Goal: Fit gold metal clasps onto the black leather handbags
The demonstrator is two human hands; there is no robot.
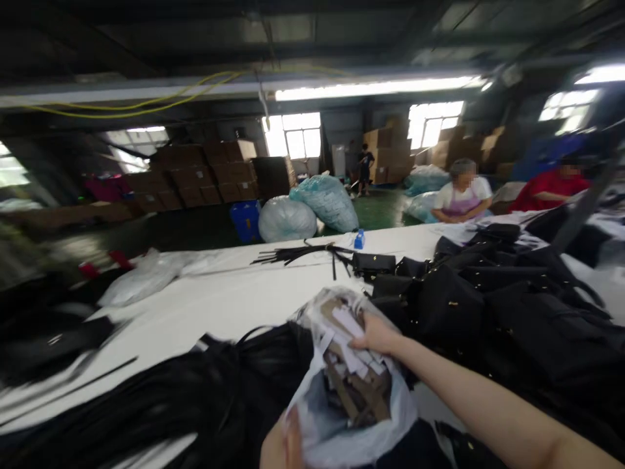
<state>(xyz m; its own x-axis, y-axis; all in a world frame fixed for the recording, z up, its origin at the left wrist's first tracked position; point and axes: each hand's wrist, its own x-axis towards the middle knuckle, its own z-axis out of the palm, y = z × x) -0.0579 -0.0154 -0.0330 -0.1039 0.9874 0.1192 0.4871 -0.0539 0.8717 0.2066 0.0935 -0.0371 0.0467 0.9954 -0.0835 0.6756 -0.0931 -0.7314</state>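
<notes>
A white table (254,293) spreads across the view, its far edge running below the room's boxes and sacks. A heap of black bags (454,299) covers much of its right side. Long black material (185,391) lies along the near edge, towards the near left corner. Between these two, at the middle of the near edge, stands an open plastic bag (405,407), its mouth facing the person and its length running away from them. A bundle of black straps (303,253) lies close to the far edge.

The left hand (283,443) curls its fingers over the plastic bag's near left rim, apparently pinching the film. The right hand (375,333) reaches into the mouth from the right, its thumb against the pale strips (349,355); whether it is closed on any, I cannot tell. Those strips lie inside, left of and nearer the person than that palm, mostly slanting from far left to near right. The right hand is clearly the closer.
</notes>
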